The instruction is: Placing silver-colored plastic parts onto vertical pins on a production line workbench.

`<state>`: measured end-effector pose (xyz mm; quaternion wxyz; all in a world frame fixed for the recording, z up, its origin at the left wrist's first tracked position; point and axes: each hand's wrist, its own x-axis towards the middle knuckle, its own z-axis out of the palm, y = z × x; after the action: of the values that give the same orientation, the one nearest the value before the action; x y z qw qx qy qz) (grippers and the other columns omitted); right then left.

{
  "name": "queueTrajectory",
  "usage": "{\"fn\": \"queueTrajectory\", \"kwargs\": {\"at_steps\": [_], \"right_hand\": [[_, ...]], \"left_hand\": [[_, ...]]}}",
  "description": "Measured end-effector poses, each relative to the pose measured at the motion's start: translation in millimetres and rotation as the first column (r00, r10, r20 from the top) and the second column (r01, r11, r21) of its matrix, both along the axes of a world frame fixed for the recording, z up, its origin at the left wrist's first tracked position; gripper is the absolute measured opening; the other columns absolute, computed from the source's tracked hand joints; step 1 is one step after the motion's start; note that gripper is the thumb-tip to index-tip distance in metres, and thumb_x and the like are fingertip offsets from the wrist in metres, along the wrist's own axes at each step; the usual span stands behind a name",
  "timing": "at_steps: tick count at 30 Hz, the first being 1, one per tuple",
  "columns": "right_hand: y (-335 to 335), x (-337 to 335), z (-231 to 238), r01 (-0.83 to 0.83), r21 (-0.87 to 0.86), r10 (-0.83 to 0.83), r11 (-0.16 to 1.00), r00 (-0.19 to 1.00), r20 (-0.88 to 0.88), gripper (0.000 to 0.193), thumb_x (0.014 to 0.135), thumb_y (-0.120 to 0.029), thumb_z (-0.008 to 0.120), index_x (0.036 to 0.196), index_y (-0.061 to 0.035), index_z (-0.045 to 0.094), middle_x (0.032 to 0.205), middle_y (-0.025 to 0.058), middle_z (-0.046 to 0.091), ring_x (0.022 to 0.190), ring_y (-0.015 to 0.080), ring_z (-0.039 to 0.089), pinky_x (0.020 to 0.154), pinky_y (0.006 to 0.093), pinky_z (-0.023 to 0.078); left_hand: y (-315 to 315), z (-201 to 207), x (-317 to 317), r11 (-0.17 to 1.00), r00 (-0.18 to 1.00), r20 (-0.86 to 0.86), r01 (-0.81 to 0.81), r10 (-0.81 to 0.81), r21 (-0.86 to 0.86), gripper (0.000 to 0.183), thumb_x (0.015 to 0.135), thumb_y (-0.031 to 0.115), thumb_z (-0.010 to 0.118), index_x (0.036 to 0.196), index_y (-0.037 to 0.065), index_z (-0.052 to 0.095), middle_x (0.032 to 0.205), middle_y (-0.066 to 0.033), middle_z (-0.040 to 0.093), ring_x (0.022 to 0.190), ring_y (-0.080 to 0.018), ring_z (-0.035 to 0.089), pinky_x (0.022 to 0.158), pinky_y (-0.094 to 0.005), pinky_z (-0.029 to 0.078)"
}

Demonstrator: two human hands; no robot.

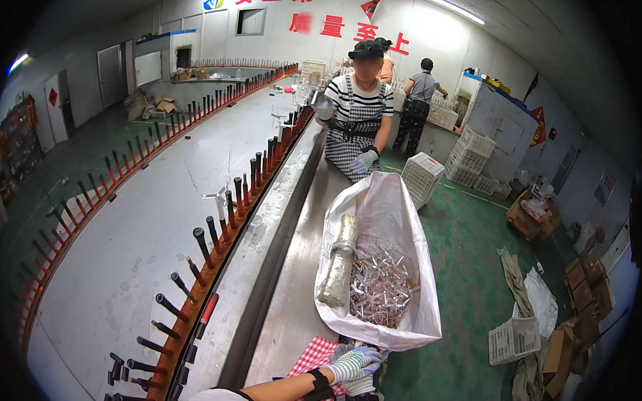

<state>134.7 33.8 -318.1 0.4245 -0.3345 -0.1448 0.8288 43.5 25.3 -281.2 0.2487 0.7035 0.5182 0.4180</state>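
Note:
My left hand [354, 363], in a striped knit glove, lies across my right hand near the bottom of the head view. Its fingers look laid out flat, and nothing shows in them. My right hand [362, 386], also gloved, is mostly covered, so its fingers cannot be made out. Both rest by a red-and-white checked cloth [315, 356] in my lap. Just beyond them, on the steel ledge, stands an open white woven sack [423, 303]. It holds a pile of small, thin shiny pieces [382, 284] and a long, wrapped cylindrical roll [337, 272].
On my left, a curved line of upright red, black-topped holders [205, 246] edges a grey table [143, 230]. A co-worker [360, 103] in checked apron and gloves sits beyond the sack. Plastic crates [423, 177], a crate [514, 341] and cardboard boxes [560, 350] stand right.

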Motion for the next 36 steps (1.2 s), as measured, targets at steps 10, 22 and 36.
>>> {"fn": "queueTrajectory", "kwargs": {"at_steps": [10, 22, 36], "right_hand": [[3, -21, 7, -0.123, -0.165, 0.07, 0.979, 0.953, -0.293, 0.063, 0.085, -0.058, 0.035, 0.113, -0.005, 0.053, 0.114, 0.0156, 0.055, 0.107, 0.0306, 0.05, 0.096, 0.0461, 0.037], [5, -24, 13, -0.139, -0.249, 0.044, 0.958, 0.935, -0.352, 0.068, 0.086, -0.059, 0.027, 0.1, -0.0011, 0.06, 0.103, 0.0183, 0.061, 0.102, 0.0345, 0.055, 0.094, 0.0536, 0.037], [-1, -17, 22, -0.15, -0.272, 0.021, 0.95, 0.905, -0.426, 0.069, 0.085, -0.06, 0.029, 0.101, 0.0014, 0.059, 0.105, 0.0218, 0.059, 0.102, 0.0366, 0.054, 0.094, 0.0535, 0.037]], "left_hand": [[0, 27, -71, 0.913, 0.882, 0.247, -0.405, 0.402, -0.042, 0.054, 0.078, 0.013, 0.057, 0.127, 0.002, 0.037, 0.117, -0.0211, 0.048, 0.11, -0.0317, 0.047, 0.095, -0.0367, 0.036], [-81, 140, -251, -0.164, 0.018, 0.49, -0.931, 0.871, 0.325, 0.066, 0.08, 0.007, 0.05, 0.137, -0.001, 0.016, 0.14, -0.0197, 0.024, 0.129, -0.0294, 0.024, 0.107, -0.0361, 0.016], [-122, 213, -239, -0.199, 0.069, 0.753, -0.945, 0.654, 0.259, 0.033, 0.093, 0.02, 0.041, 0.116, -0.002, 0.049, 0.11, -0.0104, 0.055, 0.096, -0.0176, 0.051, 0.085, -0.0293, 0.039]]}}
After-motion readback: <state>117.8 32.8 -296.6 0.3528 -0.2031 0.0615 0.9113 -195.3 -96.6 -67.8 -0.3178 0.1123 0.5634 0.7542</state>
